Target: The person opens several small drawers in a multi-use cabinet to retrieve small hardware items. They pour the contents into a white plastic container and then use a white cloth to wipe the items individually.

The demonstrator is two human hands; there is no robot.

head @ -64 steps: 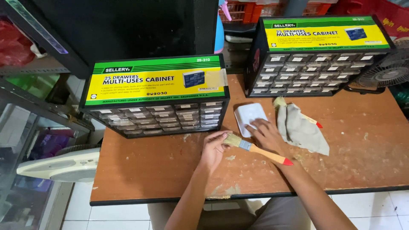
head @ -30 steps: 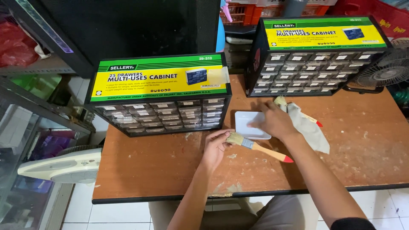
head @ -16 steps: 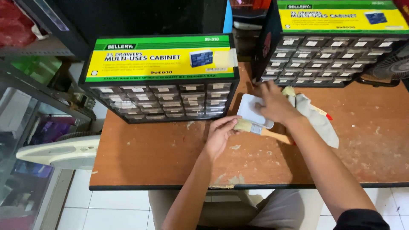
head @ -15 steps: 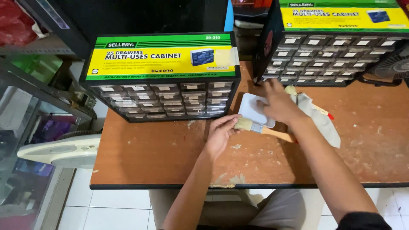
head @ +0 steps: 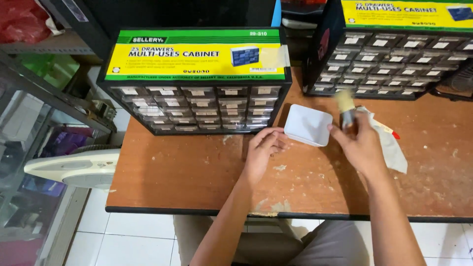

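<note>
Now my right hand (head: 362, 148) grips the paintbrush (head: 346, 109), bristles up, just beside the white tray (head: 308, 124) on the counter (head: 187, 172). My left hand (head: 263, 152) rests open and empty, fingertips near the tray's corner. I'd best pin that tray steady and keep my strokes short, clear of the rag (head: 391, 148).

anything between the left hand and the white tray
Nothing visible. The left hand rests on the table just left of the white tray, fingertips close to its edge, with only bare tabletop between. The right hand holds a paintbrush on the tray's other side.
</note>
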